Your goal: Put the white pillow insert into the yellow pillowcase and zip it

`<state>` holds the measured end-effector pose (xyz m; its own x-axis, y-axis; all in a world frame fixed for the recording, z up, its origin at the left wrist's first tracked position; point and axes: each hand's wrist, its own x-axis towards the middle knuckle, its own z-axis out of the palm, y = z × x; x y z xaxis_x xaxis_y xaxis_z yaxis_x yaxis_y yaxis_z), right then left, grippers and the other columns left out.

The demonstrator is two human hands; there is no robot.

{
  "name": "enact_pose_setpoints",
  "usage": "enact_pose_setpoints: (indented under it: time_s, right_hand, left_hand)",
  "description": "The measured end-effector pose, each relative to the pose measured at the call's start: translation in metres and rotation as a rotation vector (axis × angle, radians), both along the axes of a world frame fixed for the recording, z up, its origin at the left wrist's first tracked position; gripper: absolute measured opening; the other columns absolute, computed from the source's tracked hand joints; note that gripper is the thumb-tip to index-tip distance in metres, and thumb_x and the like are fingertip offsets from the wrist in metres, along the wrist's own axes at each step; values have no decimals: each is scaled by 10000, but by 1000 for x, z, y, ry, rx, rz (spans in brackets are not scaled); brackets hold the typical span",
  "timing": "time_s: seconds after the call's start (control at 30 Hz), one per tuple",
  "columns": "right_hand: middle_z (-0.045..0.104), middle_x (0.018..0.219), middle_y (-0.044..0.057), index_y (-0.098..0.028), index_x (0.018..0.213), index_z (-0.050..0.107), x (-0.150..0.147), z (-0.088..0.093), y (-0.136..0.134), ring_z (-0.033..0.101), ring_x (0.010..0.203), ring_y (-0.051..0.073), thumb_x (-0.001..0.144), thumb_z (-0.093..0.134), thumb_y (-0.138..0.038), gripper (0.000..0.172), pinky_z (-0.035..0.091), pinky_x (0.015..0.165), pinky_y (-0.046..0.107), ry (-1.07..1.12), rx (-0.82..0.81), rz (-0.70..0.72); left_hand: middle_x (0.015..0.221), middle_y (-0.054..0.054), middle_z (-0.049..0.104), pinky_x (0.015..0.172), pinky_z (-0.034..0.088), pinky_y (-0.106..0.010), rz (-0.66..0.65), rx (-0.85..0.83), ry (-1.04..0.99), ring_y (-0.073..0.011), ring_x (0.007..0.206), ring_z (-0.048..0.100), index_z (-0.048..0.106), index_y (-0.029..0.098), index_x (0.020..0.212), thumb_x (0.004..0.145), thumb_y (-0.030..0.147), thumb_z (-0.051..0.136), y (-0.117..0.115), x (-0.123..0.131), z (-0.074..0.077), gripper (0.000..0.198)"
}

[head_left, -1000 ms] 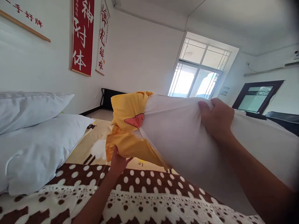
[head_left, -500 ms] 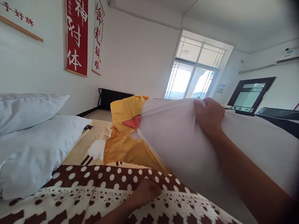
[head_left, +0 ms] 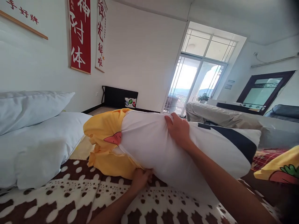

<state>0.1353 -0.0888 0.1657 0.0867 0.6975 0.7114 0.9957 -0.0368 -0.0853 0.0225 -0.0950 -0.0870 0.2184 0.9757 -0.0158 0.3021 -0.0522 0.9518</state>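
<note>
A plump white pillow [head_left: 144, 137] lies across the bed in front of me, its left end inside a yellow pillowcase [head_left: 105, 124] with a carrot print. The case's open edge hangs loose below the pillow. From above, my right hand [head_left: 178, 129] is closed on a bunched fold of the white fabric near the pillow's middle. Lower down, my left hand [head_left: 141, 179] has its fingers curled at the lower edge of the yellow case, against the pillow's underside; the fingertips are partly hidden. The pillow's right end has a dark band [head_left: 235, 140].
Two white pillows [head_left: 46, 121] are stacked at the left on the brown and cream patterned blanket [head_left: 77, 199]. Another yellow cloth with a carrot [head_left: 280, 166] lies at the right edge. Behind stand a plastic-covered piece of furniture [head_left: 224, 115] and a black panel [head_left: 116, 97].
The white pillow has come down and left with my right hand on it. My left hand has risen from the blanket to the yellow pillowcase's lower edge. The view has shifted right.
</note>
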Motion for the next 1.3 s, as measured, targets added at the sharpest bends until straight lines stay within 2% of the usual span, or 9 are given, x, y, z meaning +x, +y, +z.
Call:
enact_pose_setpoints:
  time_s: [0.2, 0.43, 0.63, 0.7, 0.8, 0.9, 0.97, 1.07, 1.3]
  right_hand:
    - [658, 725, 59, -206, 870, 553, 3, 2, -7, 540, 659, 228, 946, 328, -402, 308, 295, 665, 306, -86, 24, 40]
    - [655, 655, 43, -201, 791, 551, -4, -23, -4, 570, 609, 200, 953, 297, -373, 347, 315, 715, 309, -191, 151, 183]
    - [673, 678, 54, -144, 942, 586, 25, -33, -25, 608, 650, 208, 938, 342, -393, 348, 329, 727, 314, -306, 178, 309]
    - [687, 726, 61, -100, 1138, 548, 30, -31, -40, 619, 698, 210, 941, 354, -423, 425, 334, 745, 316, -398, 171, 406]
    - [689, 757, 59, -109, 1345, 426, 29, -21, -63, 611, 705, 209, 942, 347, -494, 563, 338, 756, 329, -565, 58, 531]
    - [682, 751, 43, -204, 1303, 499, 19, -3, -80, 603, 680, 207, 928, 353, -542, 526, 338, 737, 346, -632, -121, 572]
    - [678, 788, 55, -239, 1159, 610, 8, 11, -87, 606, 724, 219, 906, 398, -560, 461, 341, 740, 359, -631, -191, 539]
    - [649, 944, 122, -193, 904, 690, -17, 26, -84, 589, 889, 268, 872, 493, -532, 394, 350, 790, 385, -653, -144, 472]
    - [635, 1025, 90, -233, 1299, 433, -57, 7, -47, 615, 871, 240, 927, 435, -370, 396, 407, 768, 372, -666, -82, 692]
  left_hand:
    - [577, -95, 625, 488, 450, -276, 12, -25, -91, -167, 458, 560, 529, 162, 605, 838, 450, 236, -11, 11, 4, 472]
    - [503, -25, 551, 503, 453, -291, -286, 16, -31, -177, 463, 539, 549, 175, 680, 808, 315, 317, -41, 18, 17, 299]
    - [698, -89, 662, 672, 454, -336, -454, 513, 428, -249, 715, 611, 670, 199, 713, 842, 341, 459, -90, -22, 91, 286]
    - [779, -67, 682, 687, 460, -315, -324, 763, 425, -219, 746, 622, 682, 232, 861, 902, 319, 387, -107, -45, 122, 311]
    - [970, -70, 680, 888, 440, -331, 287, 1195, 363, -220, 978, 600, 642, 236, 1001, 871, 217, 421, -107, -84, 160, 258]
    - [1297, -169, 529, 1045, 303, -483, 781, 1164, 662, -316, 1260, 419, 575, 136, 1161, 849, 265, 417, -81, -116, 194, 373]
    - [1246, -209, 557, 987, 324, -551, 813, 883, 895, -367, 1222, 450, 538, 99, 1205, 860, 336, 367, -62, -127, 214, 452]
    - [944, -153, 676, 792, 446, -477, 634, 536, 1059, -346, 934, 616, 577, 130, 1100, 871, 404, 302, -47, -128, 235, 451]
    - [783, -109, 659, 593, 393, -332, 684, 617, 1232, -284, 755, 626, 612, 167, 809, 877, 345, 302, -49, -124, 246, 364]
